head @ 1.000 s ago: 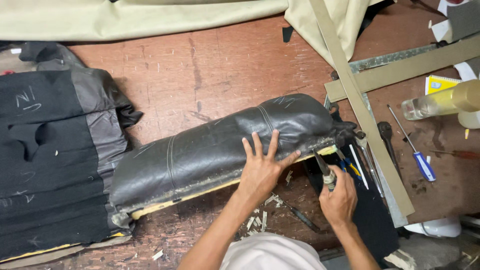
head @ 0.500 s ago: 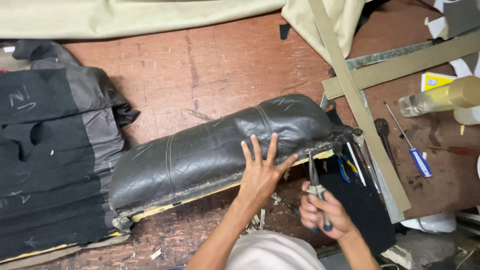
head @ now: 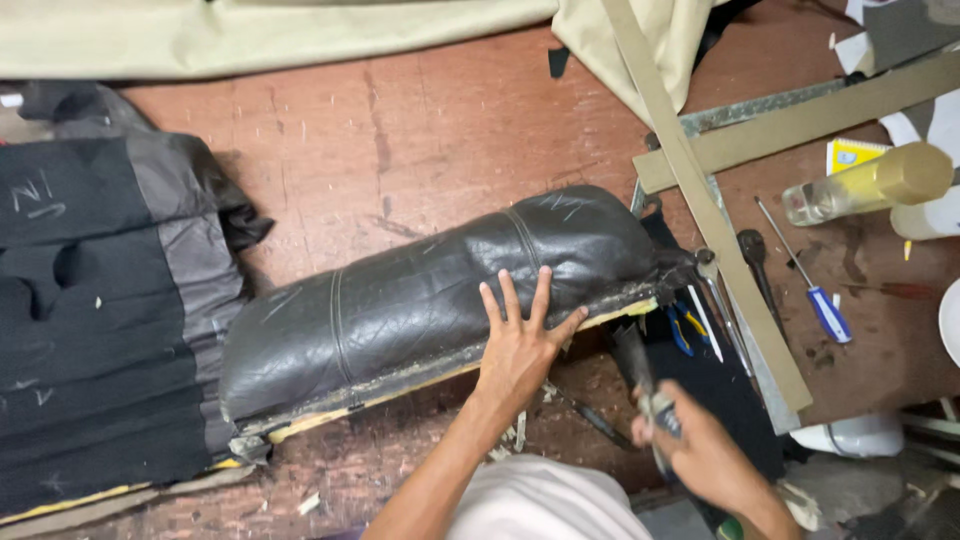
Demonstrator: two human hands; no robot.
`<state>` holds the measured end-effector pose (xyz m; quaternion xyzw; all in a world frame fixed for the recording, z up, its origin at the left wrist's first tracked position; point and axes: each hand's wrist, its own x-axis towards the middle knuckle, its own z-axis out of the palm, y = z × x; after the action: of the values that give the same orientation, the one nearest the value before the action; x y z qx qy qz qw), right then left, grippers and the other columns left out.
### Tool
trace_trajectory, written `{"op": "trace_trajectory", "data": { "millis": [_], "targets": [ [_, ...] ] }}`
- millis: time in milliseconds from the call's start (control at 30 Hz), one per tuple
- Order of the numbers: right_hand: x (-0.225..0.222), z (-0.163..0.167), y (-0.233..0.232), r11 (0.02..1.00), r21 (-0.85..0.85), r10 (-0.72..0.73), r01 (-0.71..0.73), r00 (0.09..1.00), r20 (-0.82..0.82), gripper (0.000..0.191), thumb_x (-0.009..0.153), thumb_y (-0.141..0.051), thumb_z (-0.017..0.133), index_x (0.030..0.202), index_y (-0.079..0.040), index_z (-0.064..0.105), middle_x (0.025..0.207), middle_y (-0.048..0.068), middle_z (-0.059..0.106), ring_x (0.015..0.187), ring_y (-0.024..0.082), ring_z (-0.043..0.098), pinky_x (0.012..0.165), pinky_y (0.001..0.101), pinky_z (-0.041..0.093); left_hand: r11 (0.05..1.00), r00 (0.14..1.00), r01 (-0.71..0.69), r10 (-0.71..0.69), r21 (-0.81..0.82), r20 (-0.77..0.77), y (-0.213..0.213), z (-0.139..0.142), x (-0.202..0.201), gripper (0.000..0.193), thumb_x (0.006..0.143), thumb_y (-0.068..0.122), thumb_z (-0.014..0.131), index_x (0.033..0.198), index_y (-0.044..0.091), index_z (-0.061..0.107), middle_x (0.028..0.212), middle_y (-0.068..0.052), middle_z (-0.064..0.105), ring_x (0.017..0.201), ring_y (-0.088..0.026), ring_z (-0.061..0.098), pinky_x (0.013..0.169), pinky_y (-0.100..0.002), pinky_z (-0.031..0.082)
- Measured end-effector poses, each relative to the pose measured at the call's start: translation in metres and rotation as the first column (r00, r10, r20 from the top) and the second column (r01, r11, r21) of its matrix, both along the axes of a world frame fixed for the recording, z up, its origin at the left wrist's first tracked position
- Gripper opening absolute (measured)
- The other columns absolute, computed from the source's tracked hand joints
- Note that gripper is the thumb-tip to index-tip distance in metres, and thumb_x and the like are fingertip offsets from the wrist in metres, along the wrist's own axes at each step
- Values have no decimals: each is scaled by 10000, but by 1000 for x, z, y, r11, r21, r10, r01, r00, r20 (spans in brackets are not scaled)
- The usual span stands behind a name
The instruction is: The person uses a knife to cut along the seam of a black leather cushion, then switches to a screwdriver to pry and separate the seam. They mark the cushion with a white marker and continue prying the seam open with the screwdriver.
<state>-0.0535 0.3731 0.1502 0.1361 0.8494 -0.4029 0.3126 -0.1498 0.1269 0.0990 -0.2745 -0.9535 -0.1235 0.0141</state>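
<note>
While the left hand (head: 518, 345) presses flat, fingers spread, on the black cushion (head: 430, 290), the right hand (head: 695, 450) grips a blurred tool (head: 640, 375) beside it.

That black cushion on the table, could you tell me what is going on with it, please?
A person is working on the black leather cushion, which lies on a reddish-brown table. The left hand presses flat on its front edge, fingers spread. The right hand grips a slim hand tool, blurred, held just off the cushion's right end. Along the lower edge, yellow foam shows beneath the leather. A blue-handled screwdriver lies to the right, and dark fabric is piled on the left.
</note>
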Motion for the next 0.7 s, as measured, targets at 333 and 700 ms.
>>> {"op": "trace_trajectory", "data": {
  "millis": [333, 700],
  "targets": [
    [-30, -17, 0, 979, 14, -204, 204, 971, 122, 311, 920, -45, 622, 1229, -69, 599, 860, 98, 768, 762, 182, 772, 675, 345, 571, 1000, 998, -3, 1, -24, -63, 7, -15, 18, 653, 873, 162, 654, 1483, 362, 534, 1651, -281, 177, 1391, -704, 234, 1073, -838, 216],
    [-38, -85, -26, 959, 217, -13, 183, 792, -610, 329, 936, -127, 678, 1240, -24, 608, 922, 195, 739, 850, 379, 722, 702, 444, 555, 999, 997, 1, -5, 40, 78, -10, 17, -24, 672, 829, 129, 674, 1444, 379, 568, 1615, -278, 260, 1350, -684, 303, 1059, -817, 248]
  ]
}}
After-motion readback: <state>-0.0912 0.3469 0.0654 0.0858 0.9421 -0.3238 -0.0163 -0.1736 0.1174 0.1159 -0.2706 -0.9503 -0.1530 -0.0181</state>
